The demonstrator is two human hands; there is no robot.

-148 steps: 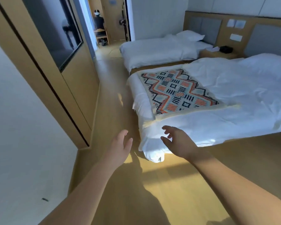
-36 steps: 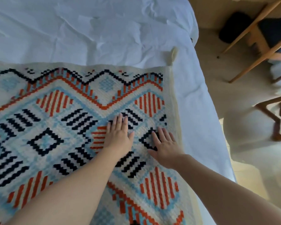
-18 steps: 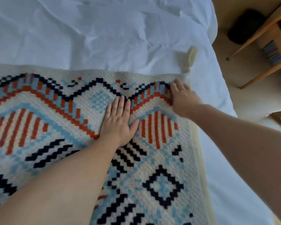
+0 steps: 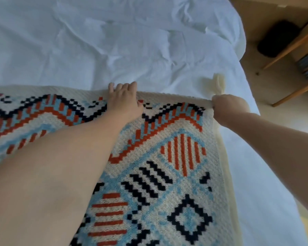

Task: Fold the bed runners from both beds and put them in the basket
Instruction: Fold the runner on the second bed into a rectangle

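A: Two hands at the far edge of the bed runner (image 4: 167, 174), which lies flat on the white bed (image 4: 114, 41). State?

B: Right hand (image 4: 226, 107) fisted on the far right corner, tassel (image 4: 219, 82) just beyond it. Left hand (image 4: 124, 98) lies flat, fingers (image 4: 122, 86) spread over the far edge (grip underneath: cannot tell).

A: Room to move?

B: Bare wrinkled sheet beyond the edge. Runner's right border sits near the mattress side; floor (image 4: 252, 82) and wooden chair legs (image 4: 292, 41) beyond.
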